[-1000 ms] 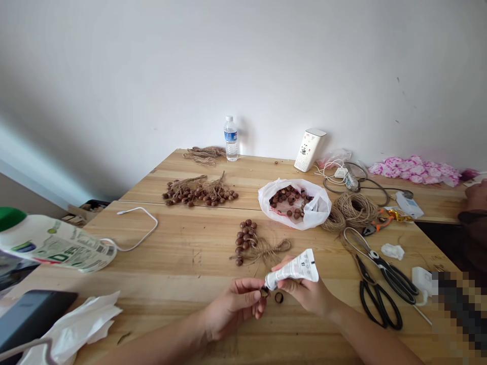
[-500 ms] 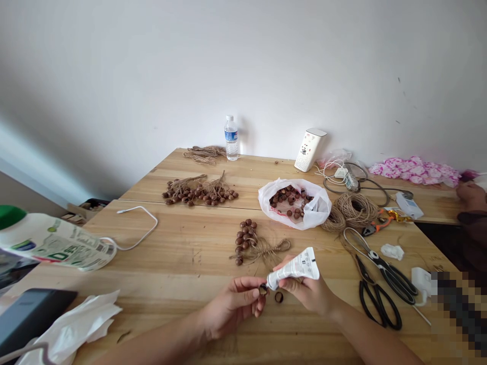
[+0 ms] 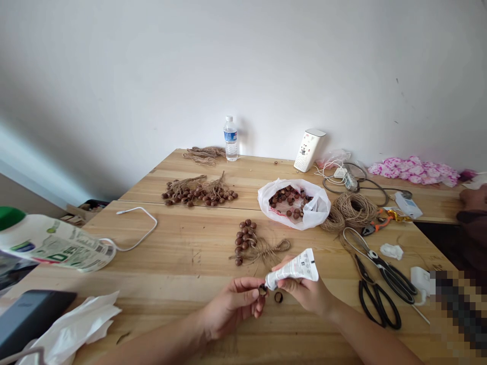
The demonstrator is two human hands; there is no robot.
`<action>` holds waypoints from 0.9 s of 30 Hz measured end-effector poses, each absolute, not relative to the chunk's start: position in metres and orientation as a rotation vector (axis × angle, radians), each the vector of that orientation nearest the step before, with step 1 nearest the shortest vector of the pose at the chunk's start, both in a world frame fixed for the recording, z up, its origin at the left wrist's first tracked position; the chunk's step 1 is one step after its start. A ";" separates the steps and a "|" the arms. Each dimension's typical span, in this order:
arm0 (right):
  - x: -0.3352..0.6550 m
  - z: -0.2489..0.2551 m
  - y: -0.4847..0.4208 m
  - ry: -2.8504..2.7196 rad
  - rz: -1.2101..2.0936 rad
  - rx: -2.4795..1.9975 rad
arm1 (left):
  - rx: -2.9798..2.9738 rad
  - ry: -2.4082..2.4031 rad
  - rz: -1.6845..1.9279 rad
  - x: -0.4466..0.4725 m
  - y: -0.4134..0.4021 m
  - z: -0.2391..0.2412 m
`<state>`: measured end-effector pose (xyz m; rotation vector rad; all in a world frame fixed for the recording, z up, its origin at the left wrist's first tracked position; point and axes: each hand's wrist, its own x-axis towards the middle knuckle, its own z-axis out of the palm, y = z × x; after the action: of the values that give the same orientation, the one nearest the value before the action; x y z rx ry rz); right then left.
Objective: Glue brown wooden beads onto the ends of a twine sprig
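Note:
Between the thumb and fingers of my left hand [image 3: 238,306] is a half nutshell [image 3: 263,290], its hollow side showing. My right hand [image 3: 304,291] grips a white glue tube [image 3: 294,269], tilted so its nozzle meets or nearly meets the shell; I cannot tell if they touch. A second half shell [image 3: 278,297] lies on the wood just below the nozzle. Beyond my hands rests a cluster of brown nuts [image 3: 245,238] with a looped twine bundle [image 3: 268,251]. Farther right, a white plastic bag [image 3: 321,208] stands open with many shell halves inside.
Scissors [image 3: 376,299] and twine rolls [image 3: 352,210] lie to the right, near orange-handled pliers [image 3: 380,223]. Nut bunches on twine [image 3: 201,192] and a water bottle [image 3: 231,139] are toward the back. A large white bottle [image 3: 61,241] and tissue [image 3: 81,324] occupy the left. A person's arm shows far right.
Almost nothing differs. Both hands hold the shell and the tube in nearly the same place; the whole view has shifted very slightly.

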<state>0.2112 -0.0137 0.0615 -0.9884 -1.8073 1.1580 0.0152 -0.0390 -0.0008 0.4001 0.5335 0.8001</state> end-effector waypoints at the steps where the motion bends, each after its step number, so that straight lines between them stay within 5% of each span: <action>1: 0.211 0.062 -0.014 -1.809 1.161 -0.993 | 0.403 0.533 0.804 0.015 -0.039 -0.001; 27: 0.212 0.052 -0.013 -1.734 1.393 -0.965 | 0.389 0.512 0.819 0.015 -0.038 -0.001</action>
<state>0.2119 -0.0126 0.0519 -0.9650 -1.7341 1.3927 0.0152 -0.0382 -0.0012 0.3889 0.5121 0.8186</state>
